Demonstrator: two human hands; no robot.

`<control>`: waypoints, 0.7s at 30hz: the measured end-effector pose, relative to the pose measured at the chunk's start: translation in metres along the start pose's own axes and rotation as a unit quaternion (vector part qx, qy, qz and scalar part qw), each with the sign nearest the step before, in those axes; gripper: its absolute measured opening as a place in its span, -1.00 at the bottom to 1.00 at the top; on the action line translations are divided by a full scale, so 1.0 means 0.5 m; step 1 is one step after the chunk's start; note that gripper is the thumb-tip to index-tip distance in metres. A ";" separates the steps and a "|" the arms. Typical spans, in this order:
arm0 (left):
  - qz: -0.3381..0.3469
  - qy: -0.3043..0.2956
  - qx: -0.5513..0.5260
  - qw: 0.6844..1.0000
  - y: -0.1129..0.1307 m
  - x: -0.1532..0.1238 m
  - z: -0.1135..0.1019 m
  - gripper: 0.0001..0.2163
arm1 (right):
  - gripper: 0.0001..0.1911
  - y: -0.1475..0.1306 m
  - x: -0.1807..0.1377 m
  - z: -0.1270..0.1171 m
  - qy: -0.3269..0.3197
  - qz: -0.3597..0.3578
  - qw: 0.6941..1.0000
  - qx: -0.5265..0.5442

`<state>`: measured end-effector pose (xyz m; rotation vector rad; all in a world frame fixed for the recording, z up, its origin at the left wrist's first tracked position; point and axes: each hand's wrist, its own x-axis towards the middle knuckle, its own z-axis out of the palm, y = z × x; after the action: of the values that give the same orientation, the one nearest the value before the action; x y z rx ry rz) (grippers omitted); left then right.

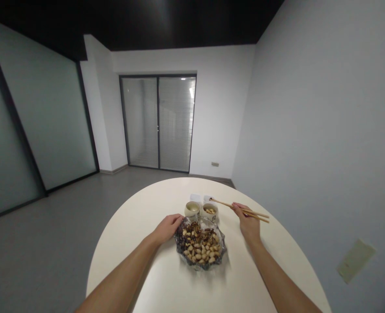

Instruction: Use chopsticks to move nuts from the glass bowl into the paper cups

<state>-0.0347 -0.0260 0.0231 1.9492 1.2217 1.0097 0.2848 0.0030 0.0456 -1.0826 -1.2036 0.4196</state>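
Observation:
My left hand (170, 228) grips the upper left rim of a scalloped glass bowl (224, 247), its fingers bent at the edge. Pale pistachio-like nuts, brown striped seeds and small dark pieces fill the bowl in patches. A pair of chopsticks (257, 214) is held in my right hand (248, 224), fingers closed around them. Their tips reach left, with a small dark piece at the end, over a small whitish container (207, 198). Just behind the bowl stand two small cups: a beige cup (191, 213) on the left and a marked cup (214, 216) containing pale nuts.
Another small whitish container (195, 198) sits behind the left cup. Everything stands on a round white table (130, 226). A grey wall (310, 130) runs close on the right, a glass door (158, 124) is beyond the table, and frosted panels (45, 108) line the left.

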 end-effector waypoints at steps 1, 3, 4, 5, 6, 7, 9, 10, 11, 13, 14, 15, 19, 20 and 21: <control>0.000 -0.001 0.001 1.000 0.001 0.000 0.000 -0.53 | -0.61 0.002 0.001 -0.001 -0.001 0.002 1.000 -0.007; 0.001 -0.004 0.002 1.000 0.003 0.000 -0.001 -0.54 | -0.59 0.006 0.002 -0.002 -0.001 0.007 1.000 -0.023; 0.000 -0.005 0.002 1.000 0.005 0.000 -0.002 -0.54 | -0.59 0.007 0.003 -0.002 0.000 0.008 1.000 -0.029; 0.000 -0.006 0.002 1.000 0.006 0.000 -0.002 -0.54 | -0.58 0.008 0.003 -0.001 0.001 0.008 0.999 -0.033; -0.001 -0.007 0.002 1.000 0.006 0.000 -0.002 -0.55 | -0.58 0.008 0.004 -0.001 0.001 0.009 0.999 -0.034; 0.000 -0.006 0.003 1.000 0.006 0.000 -0.002 -0.55 | -0.58 0.008 0.004 0.000 0.000 0.010 0.999 -0.033; 0.000 -0.005 0.002 1.000 0.005 0.000 -0.002 -0.55 | -0.58 0.008 0.003 0.001 -0.001 0.016 1.000 -0.027; 0.001 -0.004 0.002 1.000 0.004 0.001 -0.001 -0.55 | -0.58 0.007 0.003 0.001 -0.002 0.018 1.000 -0.024; 0.001 -0.003 0.001 1.000 0.003 0.001 -0.001 -0.55 | -0.58 0.007 0.003 0.001 0.000 0.019 1.000 -0.022; 0.000 -0.002 0.003 1.000 0.001 0.001 0.000 -0.54 | -0.57 0.007 0.004 0.000 0.000 0.021 1.000 -0.022; 0.001 -0.002 0.004 1.000 0.001 0.001 0.000 -0.54 | -0.57 0.008 0.005 -0.001 0.000 0.022 0.999 -0.025; 0.002 -0.002 0.005 1.000 0.001 0.001 0.000 -0.54 | -0.57 0.008 0.006 -0.002 -0.002 0.024 0.999 -0.030; -0.001 -0.002 -0.001 1.000 0.002 0.001 0.000 -0.55 | -0.57 0.009 0.009 -0.005 -0.003 0.025 0.999 -0.028; -0.001 -0.003 -0.003 1.000 0.002 0.001 0.000 -0.55 | -0.57 0.008 0.009 -0.006 -0.002 0.024 0.999 -0.022; -0.002 -0.002 -0.004 1.000 0.002 0.001 0.000 -0.54 | -0.58 0.006 0.009 -0.006 0.000 0.023 1.000 -0.016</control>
<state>-0.0341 -0.0261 0.0240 1.9410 1.2159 1.0063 0.2899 0.0065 0.0454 -1.1393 -1.1911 0.4364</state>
